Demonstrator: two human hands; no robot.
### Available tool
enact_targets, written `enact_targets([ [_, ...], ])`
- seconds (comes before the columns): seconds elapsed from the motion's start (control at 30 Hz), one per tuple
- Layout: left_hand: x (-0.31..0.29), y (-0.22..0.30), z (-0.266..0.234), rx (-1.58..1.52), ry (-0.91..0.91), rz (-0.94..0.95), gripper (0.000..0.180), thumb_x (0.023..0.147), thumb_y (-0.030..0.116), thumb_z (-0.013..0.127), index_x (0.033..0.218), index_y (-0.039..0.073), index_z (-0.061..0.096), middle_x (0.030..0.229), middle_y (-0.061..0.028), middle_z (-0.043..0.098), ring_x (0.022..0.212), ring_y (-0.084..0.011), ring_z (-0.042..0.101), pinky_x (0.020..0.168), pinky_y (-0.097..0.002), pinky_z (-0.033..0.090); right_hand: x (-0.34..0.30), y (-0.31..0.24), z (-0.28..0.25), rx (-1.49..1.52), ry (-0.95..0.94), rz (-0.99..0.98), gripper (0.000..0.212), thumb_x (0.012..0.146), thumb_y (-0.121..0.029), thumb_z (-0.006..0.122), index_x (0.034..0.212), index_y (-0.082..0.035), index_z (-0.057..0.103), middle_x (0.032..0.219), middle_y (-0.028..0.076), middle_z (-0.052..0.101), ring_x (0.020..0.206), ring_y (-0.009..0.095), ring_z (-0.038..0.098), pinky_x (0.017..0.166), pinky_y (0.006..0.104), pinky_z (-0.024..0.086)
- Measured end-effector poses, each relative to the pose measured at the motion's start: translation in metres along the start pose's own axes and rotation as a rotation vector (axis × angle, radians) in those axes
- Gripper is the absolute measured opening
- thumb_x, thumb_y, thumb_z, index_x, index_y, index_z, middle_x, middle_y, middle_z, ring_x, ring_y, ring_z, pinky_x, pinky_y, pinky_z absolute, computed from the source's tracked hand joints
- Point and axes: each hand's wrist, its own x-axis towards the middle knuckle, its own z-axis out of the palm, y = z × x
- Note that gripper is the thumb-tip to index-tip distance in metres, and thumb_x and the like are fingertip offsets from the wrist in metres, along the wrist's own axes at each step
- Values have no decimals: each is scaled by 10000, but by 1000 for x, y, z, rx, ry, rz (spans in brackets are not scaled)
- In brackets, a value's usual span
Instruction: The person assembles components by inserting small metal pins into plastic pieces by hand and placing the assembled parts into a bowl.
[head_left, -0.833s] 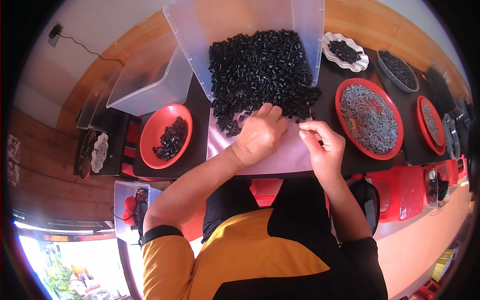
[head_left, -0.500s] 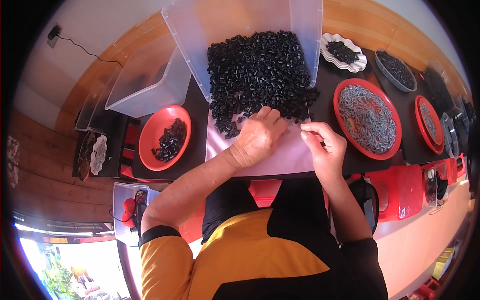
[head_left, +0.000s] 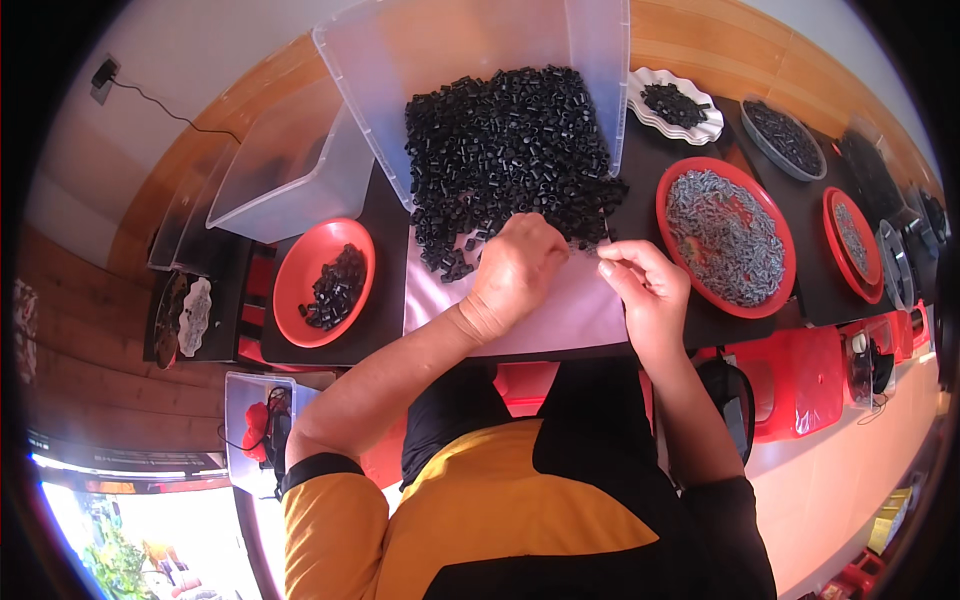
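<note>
A heap of small black cylindrical plastic pieces (head_left: pixel 505 150) spills from a clear plastic bin (head_left: pixel 622 90) lying on its side, onto a pale pink sheet (head_left: pixel 560 320). My left hand (head_left: pixel 522 265) is at the front edge of the heap, its fingers curled down and closed. What those fingertips hold is hidden behind the hand. Just to the right, above the sheet, my right hand (head_left: pixel 648 295) pinches thumb against forefinger. A thin sliver shows near that pinch, too small to name. The two hands are close but apart.
A red bowl (head_left: pixel 290 285) with black pieces stands left. On the right, a red plate (head_left: pixel 668 240) holds grey screw-like parts. Behind it are scalloped white plates (head_left: pixel 650 82) and a clear bowl (head_left: pixel 815 170), both with dark parts. An empty clear bin (head_left: pixel 270 190) stands back left.
The whole view has shifted slightly, moving the table things a little left. Both hands keep nearly the same place and pose; a thin sliver now shows by the right fingertips.
</note>
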Motion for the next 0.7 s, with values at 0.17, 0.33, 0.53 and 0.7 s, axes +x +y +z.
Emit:
enact_targets([
  [0.17, 4, 12, -13, -724, -44, -788, 75, 874, 52, 666, 934, 8, 659, 821, -59, 669, 740, -108, 619, 671, -251, 493, 15, 4, 25, 151, -44, 63, 134, 869, -3, 667, 1002, 19, 662, 881, 31, 676, 775, 76, 618, 714, 231, 496],
  [0.33, -10, 18, -14, -779, 37, -839, 78, 886, 44, 660, 955, 9, 658, 831, -22, 681, 748, -73, 604, 654, -236, 490, 22, -8, 39, 305, -142, 342, 121, 901, -50, 622, 1004, 11, 640, 847, 57, 660, 715, 116, 610, 675, 252, 493],
  [0.53, -23, 26, -22, -869, 110, -852, 114, 883, 8, 646, 997, 8, 639, 829, -36, 692, 757, -83, 631, 671, -230, 505, 18, -12, 48, 305, -211, 354, 104, 885, 2, 605, 982, 11, 640, 824, 52, 661, 709, 107, 603, 663, 242, 480],
  [0.7, -32, 26, -18, -905, 182, -772, 240, 880, -19, 641, 1114, 24, 607, 899, -35, 677, 772, -78, 630, 605, -210, 500, 18, -12, 53, 249, -222, 312, 113, 871, 37, 601, 975, 18, 639, 805, 47, 655, 696, 97, 588, 656, 233, 470],
])
